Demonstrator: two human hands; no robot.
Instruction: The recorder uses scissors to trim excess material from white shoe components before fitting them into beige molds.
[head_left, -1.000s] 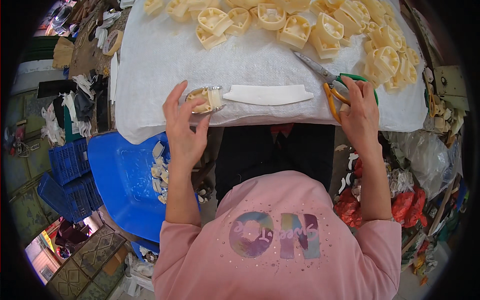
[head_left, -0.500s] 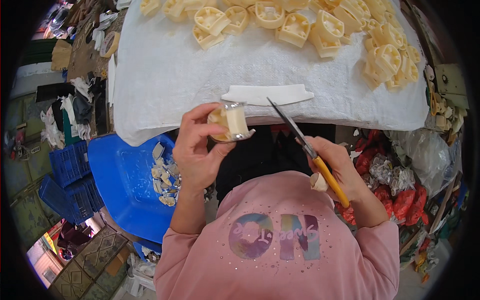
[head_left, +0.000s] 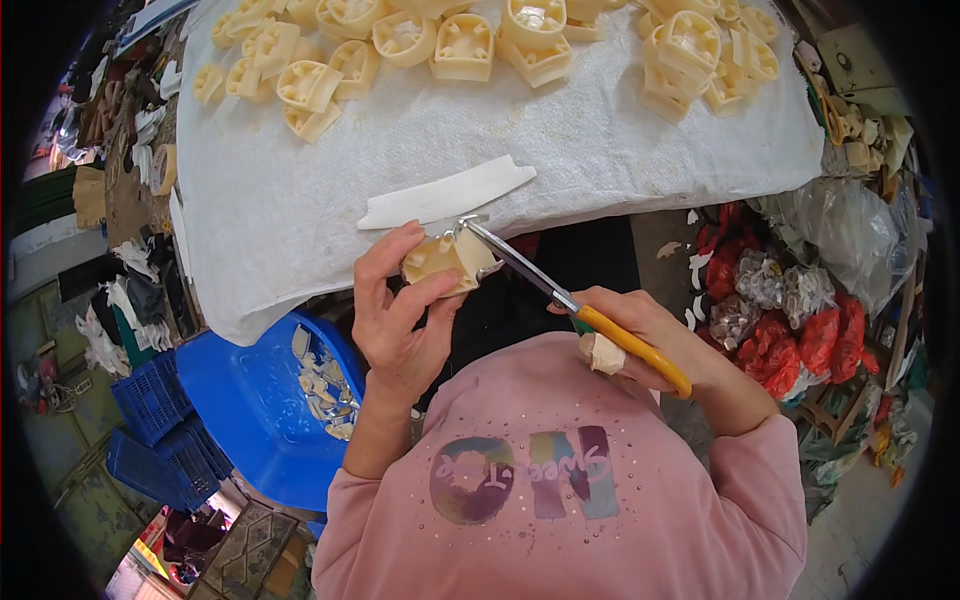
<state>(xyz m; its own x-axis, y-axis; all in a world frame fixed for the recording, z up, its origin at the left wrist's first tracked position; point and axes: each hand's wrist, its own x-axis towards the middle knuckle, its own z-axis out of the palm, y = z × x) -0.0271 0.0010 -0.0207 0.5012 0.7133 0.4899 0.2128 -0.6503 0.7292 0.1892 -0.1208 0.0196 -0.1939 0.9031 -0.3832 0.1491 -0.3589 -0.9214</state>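
My left hand [head_left: 398,305] is closed on a hollow, cream-coloured moulded piece [head_left: 433,259] with silvery film along its edges, held just off the near edge of the white cloth. In my right hand [head_left: 650,325] is a long, slim metal-bladed tool with an orange-yellow handle [head_left: 630,345]; its exact kind I cannot make out. Its tip meets the silvery upper edge of the moulded piece. A pale wrapping [head_left: 603,352] covers part of a finger on my right hand. Just beyond my left hand, a curved white strip [head_left: 450,190] lies on the cloth.
Several cream moulded pieces [head_left: 463,48] are heaped along the far side of the white-covered table [head_left: 640,150]. At lower left stands a blue basin [head_left: 255,400] with offcuts inside, beside blue crates [head_left: 150,405]. Red plastic bags [head_left: 780,350] and clear plastic [head_left: 840,220] lie at right.
My right hand has brought the tool's tip leftward against the moulded piece, which has turned in my left hand. The whole view has shifted, so the table appears farther left.
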